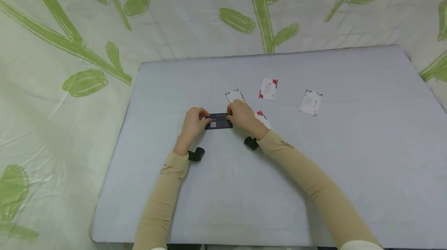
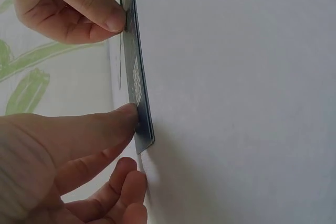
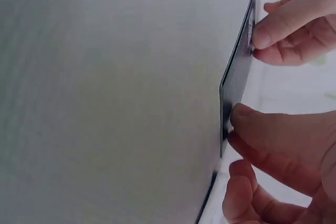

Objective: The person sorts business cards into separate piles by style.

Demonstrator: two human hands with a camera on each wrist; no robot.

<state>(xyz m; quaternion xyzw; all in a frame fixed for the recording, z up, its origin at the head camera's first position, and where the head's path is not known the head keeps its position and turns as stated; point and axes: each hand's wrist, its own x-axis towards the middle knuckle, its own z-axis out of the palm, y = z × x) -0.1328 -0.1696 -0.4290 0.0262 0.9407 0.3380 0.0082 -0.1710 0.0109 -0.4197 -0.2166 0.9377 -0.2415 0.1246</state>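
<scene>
At a pale table (image 1: 209,203), a person's left hand (image 1: 193,122) and right hand (image 1: 243,116) pinch opposite ends of a dark card (image 1: 221,122) between them. Beyond and right of the dark card lie four white floral cards (image 1: 310,103), two partly hidden by the right hand.

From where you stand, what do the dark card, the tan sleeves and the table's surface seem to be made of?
Dark card: probably coated card stock or plastic, smooth with a slight sheen; its edges are thin and clean-cut.
Tan sleeves: likely fabric, matte, since they wrinkle in soft folds.
Table's surface: perhaps cloth-covered, matte, given faint creases, though its base is hidden.
</scene>
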